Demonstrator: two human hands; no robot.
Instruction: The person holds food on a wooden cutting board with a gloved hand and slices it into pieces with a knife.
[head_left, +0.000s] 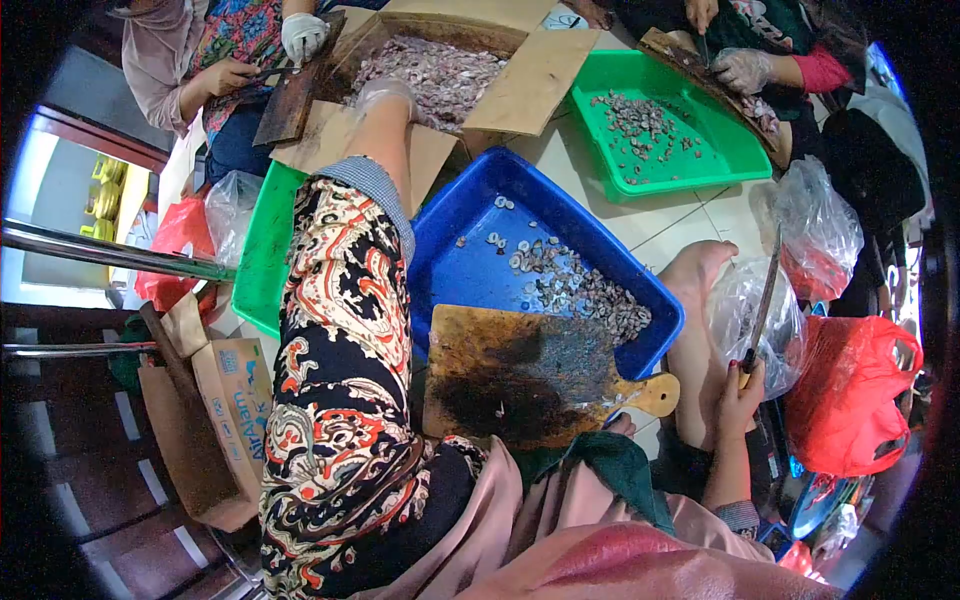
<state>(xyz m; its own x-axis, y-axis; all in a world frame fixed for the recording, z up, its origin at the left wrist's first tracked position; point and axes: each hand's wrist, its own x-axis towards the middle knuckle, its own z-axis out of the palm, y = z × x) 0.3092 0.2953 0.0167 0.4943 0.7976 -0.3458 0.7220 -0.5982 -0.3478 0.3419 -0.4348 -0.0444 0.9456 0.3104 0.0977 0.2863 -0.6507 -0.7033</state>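
My left hand (388, 98), in a thin clear glove, reaches into the cardboard box (545, 75) at the top; its fingers are hidden at the pile of small greyish-pink pieces (430, 75). On the right, my right hand (742, 395) is wrapped round the handle of a long knife (766, 300), its blade pointing up. In front of me lies a stained wooden cutting board (520, 375), its round handle to the right. It rests over the near edge of a blue tray (460, 225), where many cut ring-like pieces (590, 300) are gathered mostly at the right.
Two people work across from me, a gloved hand (303, 38) at upper left and another (743, 72) at upper right. A green tray (610, 165) holds cut pieces. Red bags (850, 400), clear bags (815, 230) and a carton (235, 410) stand around. Metal bars (120, 250) cross the left.
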